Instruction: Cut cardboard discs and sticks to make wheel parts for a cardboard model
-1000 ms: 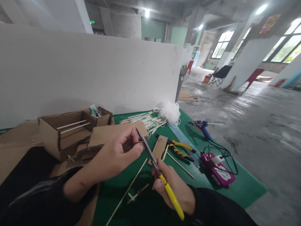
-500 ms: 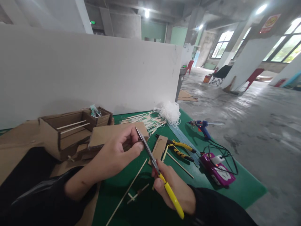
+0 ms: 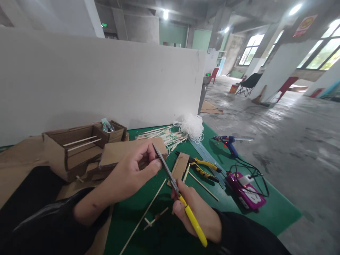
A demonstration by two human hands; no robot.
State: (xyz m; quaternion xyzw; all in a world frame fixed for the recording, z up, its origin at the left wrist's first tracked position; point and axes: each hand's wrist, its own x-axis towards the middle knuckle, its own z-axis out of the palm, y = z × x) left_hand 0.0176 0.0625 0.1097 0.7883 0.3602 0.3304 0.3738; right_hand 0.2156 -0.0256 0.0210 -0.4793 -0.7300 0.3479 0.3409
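Scissors (image 3: 183,200) | right hand (image 3: 204,213) gripping them | left hand (image 3: 134,172) curled, contents unclear | power strip (image 3: 244,194) near table (image 3: 283,214) edge

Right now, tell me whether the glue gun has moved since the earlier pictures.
No; against the green tabletop, the glue gun keeps its place near the edge.

Two bare hands angle toward each other in front of the wearer, near but apart. The left hand (image 3: 132,171) reaches farther forward, its thumb (image 3: 150,170) stretched out below bent fingers (image 3: 149,150). A small dark mark shows on the left wrist (image 3: 89,209), bare above a black sleeve (image 3: 53,219). Lower and closer to the body, the right hand (image 3: 198,212) is curled in a grip, its black cuff (image 3: 225,226) covering the wrist.
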